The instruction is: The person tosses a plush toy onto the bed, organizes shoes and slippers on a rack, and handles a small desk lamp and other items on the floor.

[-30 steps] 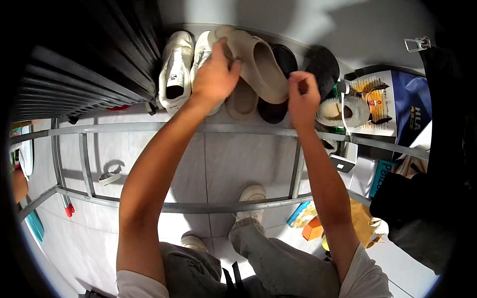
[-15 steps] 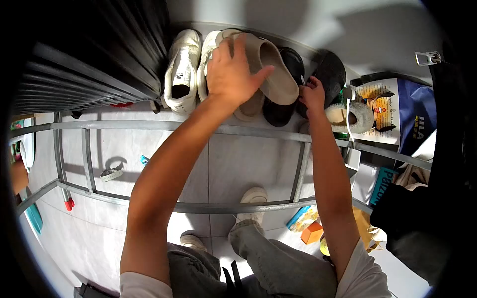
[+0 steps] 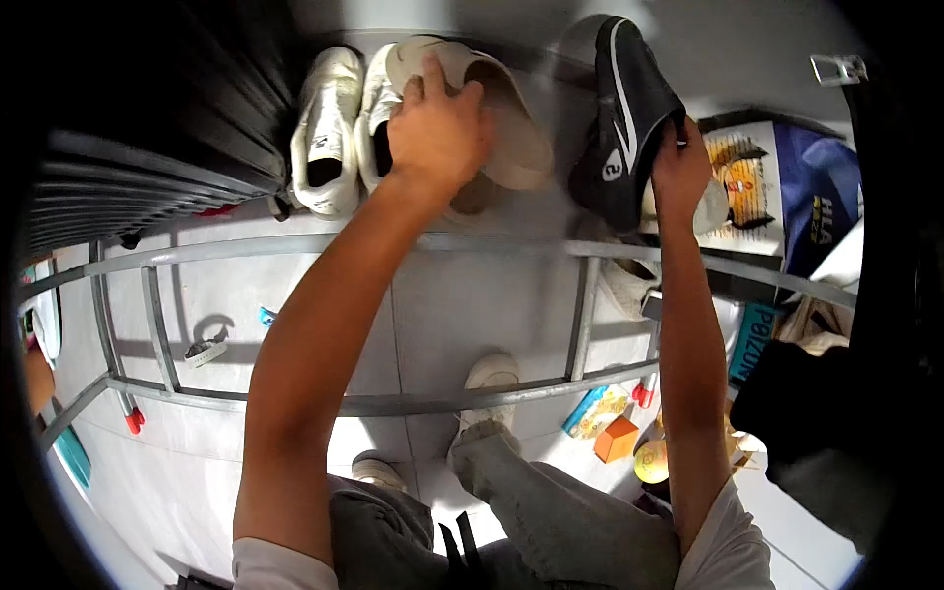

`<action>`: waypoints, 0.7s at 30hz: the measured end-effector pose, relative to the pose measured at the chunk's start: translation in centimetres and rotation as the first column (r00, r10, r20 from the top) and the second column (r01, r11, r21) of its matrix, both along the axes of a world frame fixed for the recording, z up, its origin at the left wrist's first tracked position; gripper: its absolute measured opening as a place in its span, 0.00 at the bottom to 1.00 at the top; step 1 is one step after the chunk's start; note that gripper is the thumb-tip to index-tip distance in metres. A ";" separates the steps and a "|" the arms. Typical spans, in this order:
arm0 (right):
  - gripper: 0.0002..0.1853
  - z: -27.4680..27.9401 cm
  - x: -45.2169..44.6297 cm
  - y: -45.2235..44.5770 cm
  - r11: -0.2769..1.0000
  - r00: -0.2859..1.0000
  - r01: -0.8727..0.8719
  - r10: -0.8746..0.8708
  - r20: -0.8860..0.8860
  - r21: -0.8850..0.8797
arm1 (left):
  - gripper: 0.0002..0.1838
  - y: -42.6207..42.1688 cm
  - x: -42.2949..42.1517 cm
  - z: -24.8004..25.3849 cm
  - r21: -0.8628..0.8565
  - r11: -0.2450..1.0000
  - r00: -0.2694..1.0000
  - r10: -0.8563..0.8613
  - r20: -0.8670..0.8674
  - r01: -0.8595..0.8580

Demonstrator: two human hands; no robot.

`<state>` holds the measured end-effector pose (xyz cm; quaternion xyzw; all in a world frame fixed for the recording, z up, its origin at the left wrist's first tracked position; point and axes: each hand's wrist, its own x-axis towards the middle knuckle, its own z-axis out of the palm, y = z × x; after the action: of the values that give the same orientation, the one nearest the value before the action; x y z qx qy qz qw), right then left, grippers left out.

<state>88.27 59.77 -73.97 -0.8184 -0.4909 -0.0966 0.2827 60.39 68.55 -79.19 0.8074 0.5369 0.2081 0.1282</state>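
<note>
Right hand, at the heel end of the black shoe: the fingers are closed on the edge of its opening, which seems a handy rim to pinch, since the toe lies beyond the grip, pointing away from the person. The shoe is angled, its white-striped side turned to view. Left hand, to the left of that grip: it lies over the beige slipper, fingers spread towards the toe, probably to steady it where it overlaps the lower slipper. Whether this hand clamps or merely presses, one cannot tell. The white shoes sit side by side, left of the left hand, toes to the wall. Both forearms pass above the rail.

Hidden or unclear: the left thumb; the right fingertips, partly lost at the dark opening; most of the lower slipper; part of the fluffy slipper, behind the right hand. The beige slipper is blurred, and whether the black shoe touches the floor cannot be made out.
</note>
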 end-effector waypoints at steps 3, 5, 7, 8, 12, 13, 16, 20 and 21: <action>0.19 2.6 -1.1 -3.8 0.998 0.997 0.036 -0.039 -0.060 -0.057 | 0.18 0.9 0.3 0.9 -0.136 0.990 0.999 -0.028 -0.022 0.025; 0.17 5.0 -2.8 -6.9 0.996 0.997 -0.025 0.019 -0.070 -0.084 | 0.18 1.0 0.0 1.9 -0.175 0.984 0.999 -0.040 0.004 0.040; 0.17 6.1 -4.0 -9.9 0.976 0.998 -0.063 0.055 -0.042 -0.207 | 0.18 1.3 -0.5 1.5 -0.182 0.982 0.999 -0.050 -0.021 0.045; 0.18 6.5 -4.0 -11.4 0.947 0.998 -0.063 0.064 -0.007 -0.315 | 0.18 1.5 -0.8 1.1 -0.187 0.981 0.998 -0.052 -0.037 0.044; 0.20 6.0 -2.8 -16.6 0.809 0.988 -0.146 0.146 -0.046 -0.570 | 0.18 2.1 -1.3 -1.2 -0.209 0.978 1.000 -0.011 -0.025 0.005; 0.17 5.6 -3.0 -17.5 0.825 0.986 -0.152 0.166 -0.023 -0.545 | 0.18 1.9 -1.4 -1.1 -0.142 0.989 0.998 -0.038 0.041 0.044; 0.17 4.9 -3.1 -19.7 0.756 0.994 -0.106 0.100 -0.045 -0.646 | 0.22 1.1 0.0 -0.5 0.003 0.993 0.977 -0.116 0.181 0.118; 0.19 1.0 -2.5 -21.9 0.738 0.998 -0.049 0.055 -0.012 -0.673 | 0.22 -1.2 3.5 1.3 0.047 0.979 0.951 -0.205 0.233 0.200; 0.20 1.0 -2.2 -21.7 0.692 0.999 -0.040 0.035 -0.022 -0.720 | 0.23 -1.9 4.2 1.7 -0.051 0.974 0.951 -0.202 0.235 0.220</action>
<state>86.11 38.10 -72.94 -0.8538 -0.5052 0.1119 -0.0569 64.58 66.62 -77.49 0.8254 0.4367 0.2640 0.2412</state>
